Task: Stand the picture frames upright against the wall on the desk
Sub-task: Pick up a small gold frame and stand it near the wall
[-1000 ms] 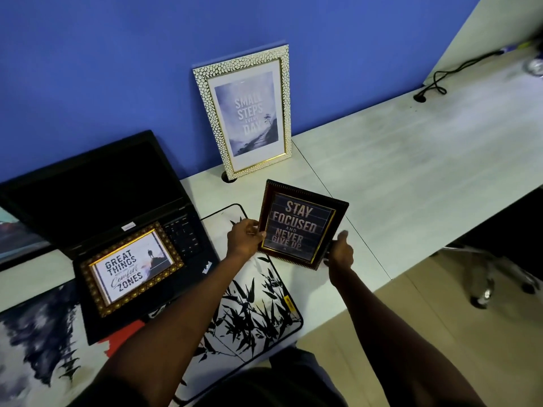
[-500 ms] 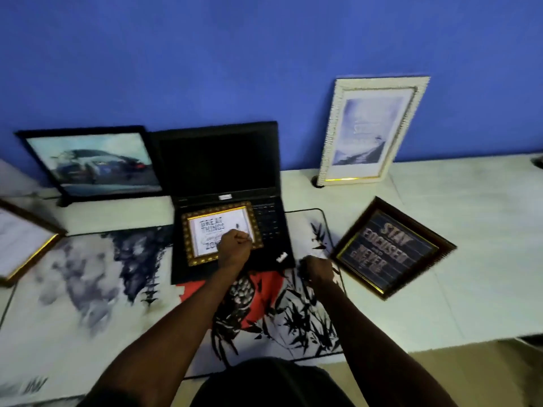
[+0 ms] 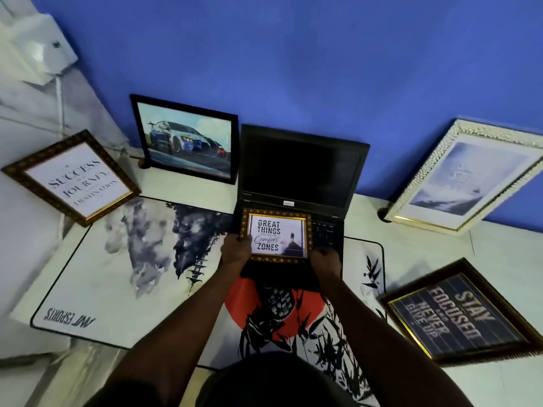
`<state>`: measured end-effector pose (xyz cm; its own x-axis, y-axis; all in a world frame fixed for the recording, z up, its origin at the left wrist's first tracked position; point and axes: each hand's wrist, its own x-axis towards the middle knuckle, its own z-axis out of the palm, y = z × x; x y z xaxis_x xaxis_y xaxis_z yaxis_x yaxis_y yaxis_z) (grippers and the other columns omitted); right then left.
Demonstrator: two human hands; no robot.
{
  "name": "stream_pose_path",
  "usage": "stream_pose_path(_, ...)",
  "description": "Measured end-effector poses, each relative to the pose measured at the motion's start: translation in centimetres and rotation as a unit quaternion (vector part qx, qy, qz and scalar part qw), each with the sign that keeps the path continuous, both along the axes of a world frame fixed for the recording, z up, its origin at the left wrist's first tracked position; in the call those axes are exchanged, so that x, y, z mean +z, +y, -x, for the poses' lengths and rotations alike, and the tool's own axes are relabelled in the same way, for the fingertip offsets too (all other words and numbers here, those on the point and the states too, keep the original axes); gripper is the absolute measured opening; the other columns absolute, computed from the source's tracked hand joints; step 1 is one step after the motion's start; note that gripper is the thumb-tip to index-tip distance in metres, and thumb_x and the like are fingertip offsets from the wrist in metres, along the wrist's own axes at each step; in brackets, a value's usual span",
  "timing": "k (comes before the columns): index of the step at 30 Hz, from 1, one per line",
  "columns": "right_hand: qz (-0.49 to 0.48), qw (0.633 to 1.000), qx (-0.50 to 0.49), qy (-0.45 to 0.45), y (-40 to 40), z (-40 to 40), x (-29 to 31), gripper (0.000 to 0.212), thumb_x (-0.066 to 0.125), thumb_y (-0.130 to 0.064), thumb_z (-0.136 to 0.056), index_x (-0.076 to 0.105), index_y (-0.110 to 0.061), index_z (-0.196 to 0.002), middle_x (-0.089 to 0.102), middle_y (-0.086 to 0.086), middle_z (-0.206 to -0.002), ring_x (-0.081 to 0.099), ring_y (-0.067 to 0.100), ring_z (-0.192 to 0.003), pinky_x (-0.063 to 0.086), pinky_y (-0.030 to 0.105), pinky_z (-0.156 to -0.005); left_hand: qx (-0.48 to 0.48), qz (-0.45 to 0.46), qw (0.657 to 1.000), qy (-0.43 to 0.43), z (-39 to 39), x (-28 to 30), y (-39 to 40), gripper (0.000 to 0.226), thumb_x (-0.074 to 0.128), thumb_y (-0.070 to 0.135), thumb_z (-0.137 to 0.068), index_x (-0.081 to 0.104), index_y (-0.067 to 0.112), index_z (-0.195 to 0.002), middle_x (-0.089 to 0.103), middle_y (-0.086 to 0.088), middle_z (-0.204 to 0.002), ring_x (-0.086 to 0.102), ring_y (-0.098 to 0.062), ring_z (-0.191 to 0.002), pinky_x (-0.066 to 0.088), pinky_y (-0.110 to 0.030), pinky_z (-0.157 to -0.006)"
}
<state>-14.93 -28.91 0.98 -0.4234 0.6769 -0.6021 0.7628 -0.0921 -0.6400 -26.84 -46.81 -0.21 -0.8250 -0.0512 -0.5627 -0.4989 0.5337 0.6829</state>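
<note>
From the head camera, both hands meet on the small gold-edged frame (image 3: 276,238) reading "Great Things... Comfort Zones", which lies on the laptop (image 3: 296,183) keyboard. The left hand (image 3: 236,249) is clamped on its lower left corner, thumb over the glass; the right hand (image 3: 323,259) grips the lower right corner, fingers curled under the edge. Beyond the hands, the laptop screen stands open against the blue wall (image 3: 293,54).

To do this step well, I would lift with both hands level so the frame clears the keys without scraping, then carry it to a free stretch of wall. The car picture (image 3: 188,142) stands to the far left of the left hand, the white frame (image 3: 467,177) to the far right of the right hand, both already leaning. The dark frame (image 3: 458,312) lies flat near the right forearm, not yet stood. Set the bottom edge down first, then tilt the top back gently.
</note>
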Motion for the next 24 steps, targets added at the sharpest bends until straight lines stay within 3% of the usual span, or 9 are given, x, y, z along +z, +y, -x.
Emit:
stream_pose_path(3,0.099,0.990,-0.076,0.062,0.5,0.5,0.6,0.037,0.069,-0.033,-0.083,0.076,-0.006,-0.107,0.077,0.014,-0.099,0.071,0.033,-0.091,0.055,0.038,-0.079,0.064,-0.039,0.997,-0.011,0.2,1.2,0.3,0.041,0.057,0.030,-0.093,0.065,0.000,-0.119,0.066,-0.021,-0.126,0.062,-0.035,-0.115,0.051,-0.036,-0.092)
stream_pose_path(6,0.297,0.925,-0.162,0.175,0.2,0.9,2.0,0.036,0.049,-0.035,-0.099,0.074,-0.009,-0.105,0.076,0.012,-0.096,0.069,0.029,-0.084,0.054,0.037,-0.071,0.124,-0.126,0.983,-0.038,0.5,2.8,-0.4,0.017,0.064,0.024,-0.084,0.068,0.007,-0.088,0.073,-0.020,-0.105,0.070,-0.032,-0.091,0.060,-0.041,-0.075)
stream_pose_path(8,0.387,0.885,-0.157,0.204,-0.7,1.6,2.5,0.039,0.040,-0.032,-0.101,0.072,-0.010,-0.102,0.071,0.012,-0.093,0.064,0.026,-0.077,0.052,0.034,-0.066,0.150,-0.196,0.965,-0.085,0.3,4.6,-1.7,0.009,0.066,0.017,-0.083,0.070,0.010,-0.087,0.076,-0.014,-0.095,0.070,-0.026,-0.078,0.062,-0.041,-0.066)
stream_pose_path(11,0.429,0.884,-0.026,0.184,-4.1,2.7,3.5,0.029,0.038,-0.021,-0.104,0.065,-0.012,-0.107,0.069,0.010,-0.103,0.068,0.025,-0.092,0.053,0.034,-0.078,0.185,-0.270,0.936,-0.129,-0.8,7.6,-4.4,0.023,0.050,0.008,-0.090,0.071,0.011,-0.100,0.077,-0.006,-0.084,0.071,-0.018,-0.068,0.058,-0.028,-0.052)
stream_pose_path(14,0.481,0.857,0.091,0.161,-8.2,4.1,4.6,0.025,0.042,-0.020,-0.103,0.063,-0.009,-0.110,0.070,0.010,-0.110,0.070,0.026,-0.103,0.054,0.037,-0.084,0.244,-0.308,0.911,-0.129,-2.3,9.5,-8.1,0.034,0.035,0.004,-0.093,0.067,0.009,-0.104,0.076,-0.004,-0.066,0.070,-0.019,-0.067,0.057,-0.027,-0.056)
stream_pose_path(16,0.506,0.837,0.137,0.155,-10.7,4.9,5.6,0.024,0.047,-0.021,-0.101,0.065,-0.008,-0.110,0.075,0.009,-0.105,0.076,0.024,-0.096,0.059,0.035,-0.080,0.279,-0.303,0.902,-0.129,-3.4,10.4,-10.7,0.031,0.033,0.004,-0.093,0.063,0.008,-0.099,0.074,-0.007,-0.061,0.066,-0.023,-0.073,0.057,-0.030,-0.057)
stream_pose_path(21,0.504,0.835,0.168,0.142,-16.0,7.1,7.5,0.021,0.047,-0.010,-0.102,0.066,-0.006,-0.094,0.077,0.010,-0.085,0.075,0.021,-0.079,0.061,0.028,-0.063,0.324,-0.314,0.881,-0.143,-3.7,12.1,-15.9,0.028,0.036,0.002,-0.098,0.061,0.004,-0.084,0.070,-0.011,-0.053,0.069,-0.027,-0.056,0.057,-0.031,-0.042)
stream_pose_path(24,0.481,0.846,0.184,0.140,-19.0,9.0,7.6,0.015,0.051,-0.004,-0.099,0.066,-0.003,-0.099,0.076,0.013,-0.083,0.075,0.020,-0.070,0.060,0.025,-0.056,0.332,-0.331,0.868,-0.162,-1.9,12.0,-19.3,0.020,0.043,0.003,-0.100,0.061,0.001,-0.091,0.071,-0.016,-0.075,0.064,-0.028,-0.071,0.058,-0.036,-0.053)
